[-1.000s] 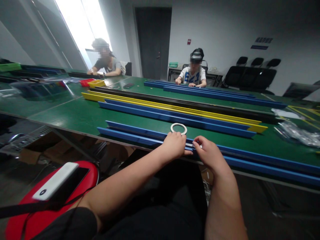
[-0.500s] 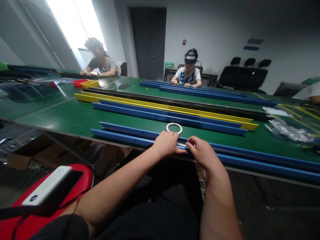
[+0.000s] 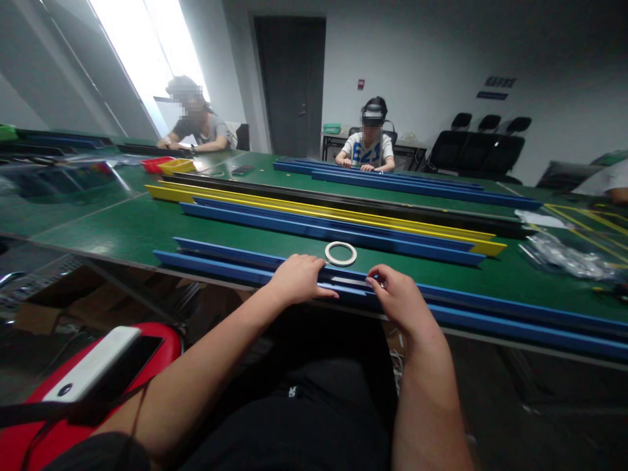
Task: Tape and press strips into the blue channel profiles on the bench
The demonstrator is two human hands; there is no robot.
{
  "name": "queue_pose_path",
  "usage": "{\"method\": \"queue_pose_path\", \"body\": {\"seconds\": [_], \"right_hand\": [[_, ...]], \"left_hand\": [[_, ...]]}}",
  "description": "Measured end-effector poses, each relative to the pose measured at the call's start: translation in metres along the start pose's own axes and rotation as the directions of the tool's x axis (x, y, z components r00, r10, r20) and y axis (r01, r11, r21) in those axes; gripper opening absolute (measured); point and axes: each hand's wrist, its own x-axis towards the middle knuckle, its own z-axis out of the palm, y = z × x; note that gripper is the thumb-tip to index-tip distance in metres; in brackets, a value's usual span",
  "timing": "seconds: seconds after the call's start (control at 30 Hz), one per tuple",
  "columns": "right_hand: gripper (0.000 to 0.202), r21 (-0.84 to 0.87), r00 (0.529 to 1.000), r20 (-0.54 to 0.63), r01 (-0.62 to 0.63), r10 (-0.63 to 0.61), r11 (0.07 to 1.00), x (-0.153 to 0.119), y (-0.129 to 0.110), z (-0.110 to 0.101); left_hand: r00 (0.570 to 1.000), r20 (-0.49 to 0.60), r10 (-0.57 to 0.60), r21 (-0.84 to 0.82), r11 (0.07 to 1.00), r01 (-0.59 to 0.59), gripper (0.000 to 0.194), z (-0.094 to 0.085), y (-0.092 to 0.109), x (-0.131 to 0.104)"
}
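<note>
A long blue channel-shaped profile (image 3: pixel 216 266) lies along the near edge of the green table. My left hand (image 3: pixel 300 280) grips it left of centre, fingers over the far wall and thumb on the near side. Pinched at the profile's middle is my right hand (image 3: pixel 390 288); something small between its fingertips is too small to name. Between my hands, a second blue end edge (image 3: pixel 353 290) shows beside the profile. A white tape ring (image 3: pixel 340 254) lies flat on the table just beyond my hands.
Beyond the ring lie another blue profile (image 3: pixel 314 229), a yellow one (image 3: pixel 495 248) and black ones. Clear plastic packets (image 3: pixel 564 255) are at right. Two people sit across the table; a sleeve shows at far right. A white device (image 3: pixel 93 366) rests on a red stool at left.
My left hand has moved left along with the left blue profile, whose left end now reaches further left. My right hand stays nearly in place. The gap between my hands is wider.
</note>
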Motion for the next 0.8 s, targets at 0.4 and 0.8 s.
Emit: {"method": "queue_pose_path", "body": {"seconds": [0.4, 0.8], "right_hand": [[0.013, 0.08, 0.998, -0.005, 0.058, -0.057, 0.995, 0.004, -0.008, 0.019], [0.037, 0.125, 0.996, -0.024, 0.089, -0.086, 0.988, 0.012, 0.002, 0.028]], "left_hand": [[0.999, 0.028, -0.042, 0.044, 0.998, 0.041, 0.08, -0.006, -0.072, -0.03], [0.998, 0.008, -0.067, 0.062, 0.996, 0.066, 0.074, -0.007, -0.064, -0.032]]}}
